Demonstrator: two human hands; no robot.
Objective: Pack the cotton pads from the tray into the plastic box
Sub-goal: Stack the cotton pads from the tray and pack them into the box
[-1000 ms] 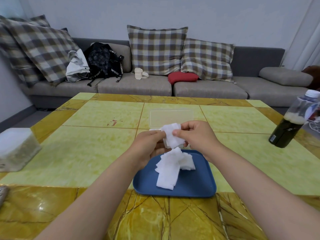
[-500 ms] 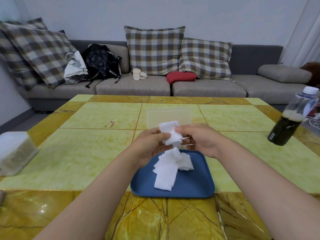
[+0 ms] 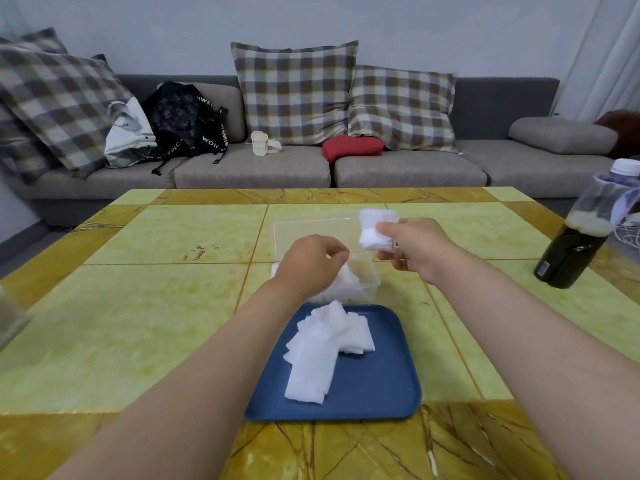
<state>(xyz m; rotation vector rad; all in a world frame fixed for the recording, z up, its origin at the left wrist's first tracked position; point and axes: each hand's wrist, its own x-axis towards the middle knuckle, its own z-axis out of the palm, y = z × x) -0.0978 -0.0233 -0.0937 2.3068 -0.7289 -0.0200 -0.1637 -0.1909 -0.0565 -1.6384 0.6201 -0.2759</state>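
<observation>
Head: cotton pads (image 3: 375, 233) in right hand (image 3: 414, 249) above plastic box (image 3: 367, 276) edge

The tiled table (image 3: 138, 323) bears a blue tray (image 3: 374, 386), plastic box (image 3: 367, 275) and bottle (image 3: 571, 251).

Grey sofa (image 3: 252, 168) is running along the wall. Big checked pillow (image 3: 59, 102) is leaning on the sofa's L end, and 2 more, mid pillow (image 3: 294, 91) & R pillow (image 3: 401, 105), are leaning on its back. White bag (image 3: 126, 133) & black backpack (image 3: 183, 116) are sitting on the sofa's L seat. Small beige thing (image 3: 263, 143) & red cushion (image 3: 353, 147) are lying on its mid seats. Flat grey cushion (image 3: 561, 135) is lying on its R end. Yellow-green table (image 3: 138, 323) is standing in front of the sofa, w/ a dark drink bottle (image 3: 585, 233) standing on it near the sofa's R end.
</observation>
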